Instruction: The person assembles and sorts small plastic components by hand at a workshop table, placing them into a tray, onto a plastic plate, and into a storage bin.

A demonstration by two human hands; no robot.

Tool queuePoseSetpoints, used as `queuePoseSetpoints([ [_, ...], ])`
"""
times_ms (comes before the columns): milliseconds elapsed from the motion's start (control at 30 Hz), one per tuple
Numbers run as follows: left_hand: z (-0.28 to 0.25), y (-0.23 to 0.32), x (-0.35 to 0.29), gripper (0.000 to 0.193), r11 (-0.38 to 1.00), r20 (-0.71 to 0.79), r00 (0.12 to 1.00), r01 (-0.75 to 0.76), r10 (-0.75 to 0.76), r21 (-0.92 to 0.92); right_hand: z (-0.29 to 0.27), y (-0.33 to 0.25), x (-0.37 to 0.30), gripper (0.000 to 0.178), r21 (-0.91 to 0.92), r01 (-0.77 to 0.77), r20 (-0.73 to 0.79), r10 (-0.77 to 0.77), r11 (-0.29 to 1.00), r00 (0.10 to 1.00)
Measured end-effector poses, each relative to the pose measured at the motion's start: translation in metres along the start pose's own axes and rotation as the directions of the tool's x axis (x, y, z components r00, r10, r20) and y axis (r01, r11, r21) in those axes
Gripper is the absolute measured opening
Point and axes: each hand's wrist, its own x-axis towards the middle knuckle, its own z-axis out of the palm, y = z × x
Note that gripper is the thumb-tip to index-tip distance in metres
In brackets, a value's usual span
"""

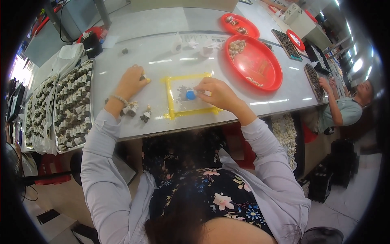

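Observation:
My left hand (131, 83) is closed around a small figurine (144, 77), of which only a dark, white and yellowish end shows past the fingers. Close to that wrist, a few more small dark-and-white figurines (131, 109) lie on the table, and a single figurine (146, 114) is a little to their right. Over a square marked with yellow tape (170, 97), my right hand (215, 92) is pinched; what the fingers hold is too small to name. Just left of those fingertips is a round blue cap (190, 95), with dark smudges on the surface around it.
Metal trays (92, 101) full of figurines stand at the left. On the right, a large red plate (264, 67) holds small pale pieces, with another red plate (245, 20) behind it. Crumpled white tissue (207, 49) lies farther back. A co-worker (345, 105) sits at the far right.

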Motion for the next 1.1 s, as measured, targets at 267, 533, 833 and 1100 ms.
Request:
queuePoseSetpoints([
  [267,-0.001,0.009,-0.002,0.02,0.993,-0.136,0.987,0.071,-0.084,-0.098,0.008,0.0,0.014,0.015,-0.092,0.097,0.09,-0.089,0.991,0.992],
  [533,0.008,0.004,-0.003,0.02,0.999,-0.135,0.99,0.046,-0.044,0.009,0.012,0.001,0.02,0.015,-0.195,0.13,0.162,-0.099,0.972,0.982],
  [833,-0.014,0.016,-0.003,0.029,0.995,0.072,0.994,0.085,-0.08,-0.06,0.006,-0.009,0.017,0.013,-0.077,0.082,0.04,-0.079,0.994,0.996],
  [1100,-0.022,-0.01,-0.015,0.034,0.936,0.1,0.992,0.104,-0.075,-0.336,0.004,-0.01,0.013,0.016,-0.056,0.048,0.023,-0.047,0.997,0.999],
])
